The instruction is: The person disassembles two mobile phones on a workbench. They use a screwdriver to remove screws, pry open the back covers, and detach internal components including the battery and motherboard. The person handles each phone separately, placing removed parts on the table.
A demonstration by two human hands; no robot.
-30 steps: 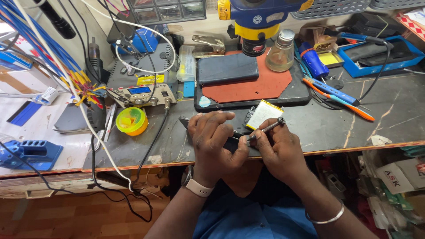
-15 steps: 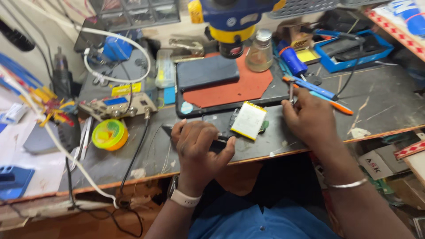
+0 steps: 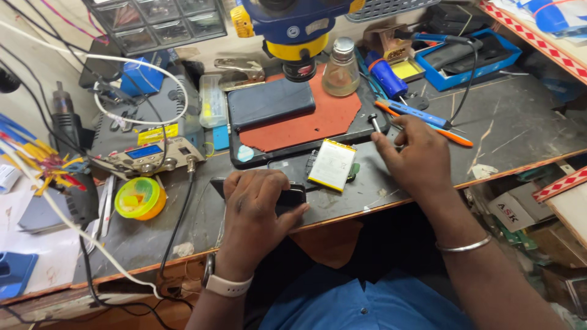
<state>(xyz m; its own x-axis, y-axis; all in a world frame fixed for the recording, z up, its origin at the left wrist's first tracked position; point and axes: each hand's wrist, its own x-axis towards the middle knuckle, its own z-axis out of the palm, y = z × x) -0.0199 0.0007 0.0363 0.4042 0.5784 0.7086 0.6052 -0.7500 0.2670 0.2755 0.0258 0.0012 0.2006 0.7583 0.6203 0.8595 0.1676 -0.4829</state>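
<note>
- The person sat at a dark workbench [image 3: 520, 122] crowded with tools.
- The left hand [image 3: 257, 205] lay flat on top of a black phone [image 3: 290, 195] near the front edge of the bench. The fingers were bent over it and pressed it down, so the hand was closed on the phone.
- Only the two ends of the phone stuck out from under that hand.
- The right hand [image 3: 416, 156] was further back and to the right, well apart from the left hand. Its fingertips [image 3: 380, 142] pinched a small screwdriver [image 3: 373, 121] that stood almost upright, with its round metal top pointing up.
- A white and yellow battery [image 3: 332, 164] lay flat on the bench between the two hands, just beside the phone.
- Behind the battery was a red mat [image 3: 312, 122] with another dark phone [image 3: 271, 102] lying on it.
- A small glass bottle [image 3: 340, 68] stood at the back of the mat, next to a big blue and yellow microscope [image 3: 287, 27].
- An orange and blue tool [image 3: 428, 119] lay just behind the right hand.
- A yellow and green roll of tape [image 3: 139, 198] sat to the left, near a grey box with knobs [image 3: 150, 156].
- A blue tray [image 3: 468, 52] sat at the far right corner.
- The left wrist wore a pale watch band [image 3: 227, 285], and the right wrist wore a thin silver bangle [image 3: 463, 246].
</note>
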